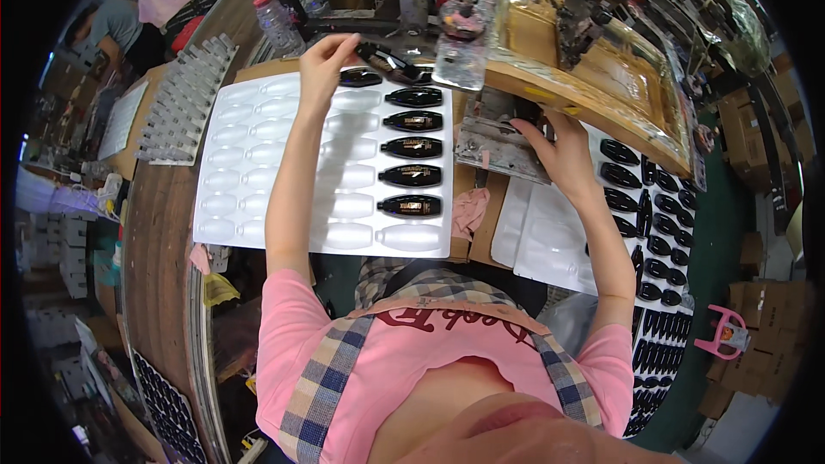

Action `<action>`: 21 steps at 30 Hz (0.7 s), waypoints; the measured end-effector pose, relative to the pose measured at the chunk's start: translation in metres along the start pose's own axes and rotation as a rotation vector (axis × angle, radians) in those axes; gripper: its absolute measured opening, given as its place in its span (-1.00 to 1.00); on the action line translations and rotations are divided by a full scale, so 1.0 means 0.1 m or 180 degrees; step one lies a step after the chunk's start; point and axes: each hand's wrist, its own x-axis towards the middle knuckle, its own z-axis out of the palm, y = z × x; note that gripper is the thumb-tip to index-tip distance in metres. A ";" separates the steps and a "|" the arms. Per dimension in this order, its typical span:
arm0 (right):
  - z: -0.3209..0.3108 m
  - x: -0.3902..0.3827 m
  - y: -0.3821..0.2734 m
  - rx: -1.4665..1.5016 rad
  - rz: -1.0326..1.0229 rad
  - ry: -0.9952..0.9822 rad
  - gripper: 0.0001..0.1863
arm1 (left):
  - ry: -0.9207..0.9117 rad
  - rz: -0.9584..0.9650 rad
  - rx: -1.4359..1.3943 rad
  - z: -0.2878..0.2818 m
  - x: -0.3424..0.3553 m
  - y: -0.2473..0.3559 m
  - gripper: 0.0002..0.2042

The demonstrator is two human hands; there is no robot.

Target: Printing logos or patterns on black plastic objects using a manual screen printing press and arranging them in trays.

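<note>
My left hand (325, 67) pinches the end of a glossy black bottle (388, 63) with a printed front, held tilted over the far edge of a white moulded tray (249, 163). A column of black bottles (410, 176) lies in the tray's right-hand cavities, and another lies at the far edge below my left hand; many cavities show bare white. My right hand (559, 146) is closed at a stained metal jig (494, 155) beneath a wooden screen frame (583, 90), its thumb over a dark item that I cannot make out, its fingers partly hidden.
A second tray (541, 241) with black bottles lies at the right, partly behind my right arm. A rack of clear pieces (185, 103), jars (275, 17) and a wooden bench (146, 249) are at left. A person (120, 34) bends at the back left. Cardboard boxes (765, 326) stand right.
</note>
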 end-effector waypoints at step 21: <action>-0.72 -1.83 0.55 -0.2023 0.1305 -0.1055 -0.55 | 0.0669 0.0207 0.3361 -0.64 -0.27 -1.03 -0.79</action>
